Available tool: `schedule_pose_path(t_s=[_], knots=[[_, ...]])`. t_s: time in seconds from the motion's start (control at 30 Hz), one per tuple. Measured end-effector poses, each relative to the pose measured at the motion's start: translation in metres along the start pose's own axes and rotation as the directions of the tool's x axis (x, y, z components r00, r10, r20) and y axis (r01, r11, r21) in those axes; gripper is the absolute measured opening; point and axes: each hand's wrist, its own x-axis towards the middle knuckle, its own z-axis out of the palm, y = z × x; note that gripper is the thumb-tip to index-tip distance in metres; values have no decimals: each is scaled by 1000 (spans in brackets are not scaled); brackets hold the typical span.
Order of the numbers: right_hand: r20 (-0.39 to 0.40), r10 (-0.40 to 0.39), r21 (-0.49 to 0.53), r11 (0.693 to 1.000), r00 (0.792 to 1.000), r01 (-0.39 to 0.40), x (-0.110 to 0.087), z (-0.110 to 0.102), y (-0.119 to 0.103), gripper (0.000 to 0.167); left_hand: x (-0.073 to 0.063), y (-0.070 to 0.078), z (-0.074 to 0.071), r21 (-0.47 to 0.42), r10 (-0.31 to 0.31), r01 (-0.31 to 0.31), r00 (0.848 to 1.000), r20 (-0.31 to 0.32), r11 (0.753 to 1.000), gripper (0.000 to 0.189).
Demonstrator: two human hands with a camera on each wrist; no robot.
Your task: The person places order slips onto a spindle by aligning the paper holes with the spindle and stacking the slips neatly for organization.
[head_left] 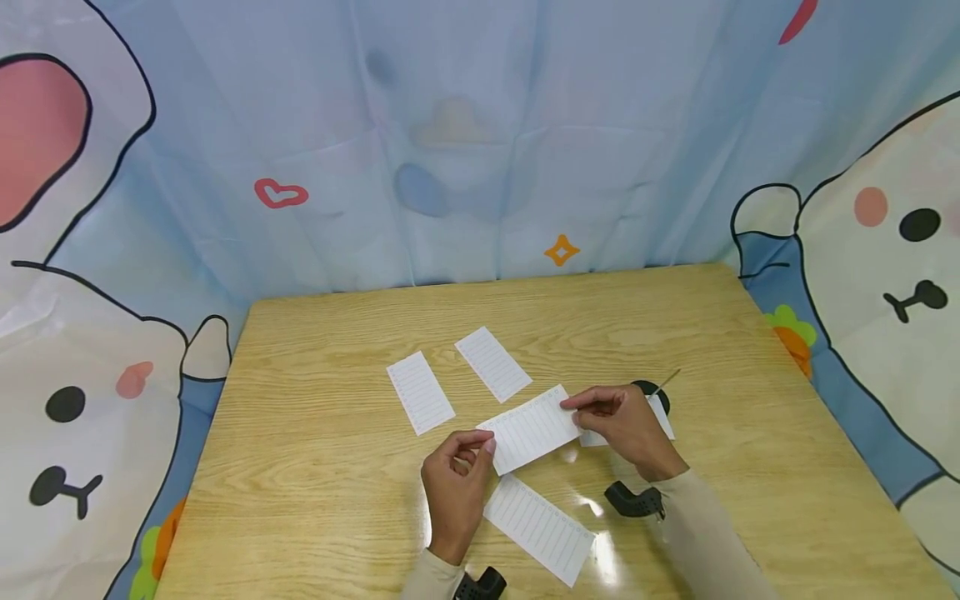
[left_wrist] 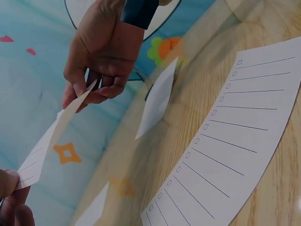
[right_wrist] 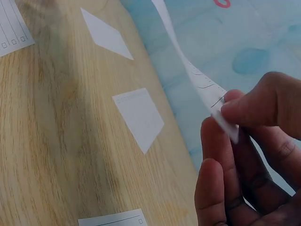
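A white checklist sheet (head_left: 528, 429) with ruled lines and small boxes is held above the table between both hands. My left hand (head_left: 456, 490) pinches its left end between thumb and fingers. At the other end, the right hand (head_left: 628, 429) pinches a corner. In the right wrist view the held paper (right_wrist: 211, 94) bends slightly near the fingertips. Just below the hands, a similar lined sheet (head_left: 540, 529) lies flat on the table. Partly hidden behind the right hand is another white sheet (head_left: 662, 417).
Two more lined sheets, one at left (head_left: 421, 392) and one farther back (head_left: 493, 364), lie on the wooden table (head_left: 322, 500). Beyond the right hand are a dark round object (head_left: 647, 387) and a thin stick (head_left: 667, 381). A printed curtain (head_left: 465, 208) hangs behind the table.
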Motion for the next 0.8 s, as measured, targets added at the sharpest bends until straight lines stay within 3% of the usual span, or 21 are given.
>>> schedule_pose_path(t_s=[0.27, 0.6, 0.8], knots=[[-87, 27, 32, 999, 996, -24, 0, -3, -4, 25, 3, 2, 4, -26, 7, -6, 1000, 17, 1000, 8], [-146, -95, 36, 994, 985, 102, -4, -8, -6, 19, 9, 6, 8, -44, 9, -7, 999, 38, 999, 5], [-171, -116, 16, 993, 978, 120, -8, -15, -12, 17, 16, 14, 12, -58, 22, -18, 997, 68, 998, 5]])
